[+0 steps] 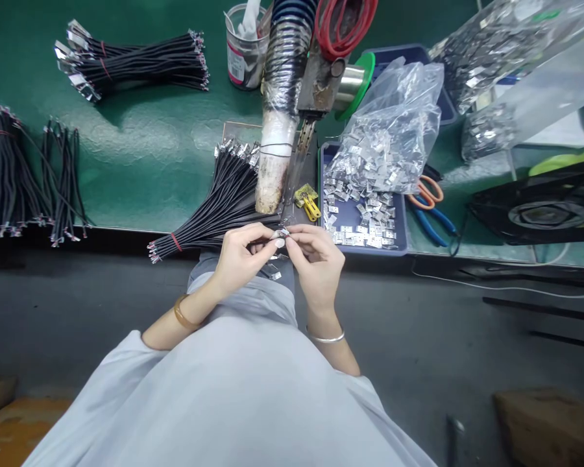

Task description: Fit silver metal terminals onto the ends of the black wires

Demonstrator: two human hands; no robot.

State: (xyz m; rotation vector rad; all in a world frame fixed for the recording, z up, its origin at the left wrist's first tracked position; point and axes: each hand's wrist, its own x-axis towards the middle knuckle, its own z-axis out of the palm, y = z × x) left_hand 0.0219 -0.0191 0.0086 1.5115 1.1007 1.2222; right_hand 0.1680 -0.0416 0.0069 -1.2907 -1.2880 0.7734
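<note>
My left hand (pixel 241 256) and my right hand (pixel 316 259) meet at the table's front edge, both pinched on a small metal terminal (pixel 282 235) where a black wire ends. A bundle of black wires (pixel 214 207) tied with a red band fans out just left of my hands. A blue tray (pixel 367 250) of small metal terminals lies to the right of my hands. A few loose metal pieces (pixel 274 272) rest on my lap.
A ribbed hose and white tube (pixel 279 117) hang over the table above my hands. More black wire bundles (pixel 136 58) lie at the back left and far left (pixel 10 175). Plastic bags of terminals (pixel 394 123), orange and blue pliers (pixel 431 207), a tin can (pixel 243 45), a black fan (pixel 545 207).
</note>
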